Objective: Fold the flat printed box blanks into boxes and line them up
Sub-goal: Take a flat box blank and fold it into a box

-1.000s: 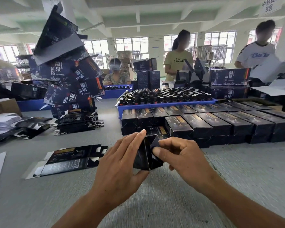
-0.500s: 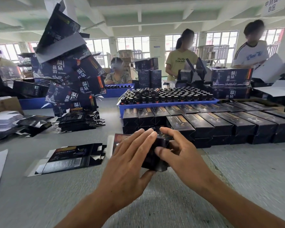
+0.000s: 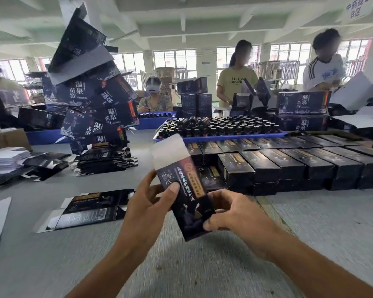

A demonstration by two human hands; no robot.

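Observation:
A dark printed box (image 3: 186, 194) is held tilted above the grey table (image 3: 310, 229), its white top flap open and pointing away from me. My left hand (image 3: 151, 203) grips its left side, thumb on the printed face. My right hand (image 3: 233, 211) holds its lower right end. A flat box blank (image 3: 91, 208) lies on the table left of my hands. Rows of folded dark boxes (image 3: 289, 162) stand lined up beyond my right hand.
A stack of flat blanks (image 3: 101, 161) lies at the back left under a leaning pile of larger dark cartons (image 3: 95, 97). A blue tray of dark bottles (image 3: 220, 127) stands behind the rows. Several people work at the far side.
The box was end-on between my hands with its flaps being pressed; now it is lifted and turned lengthwise, printed face up, with the white top flap showing.

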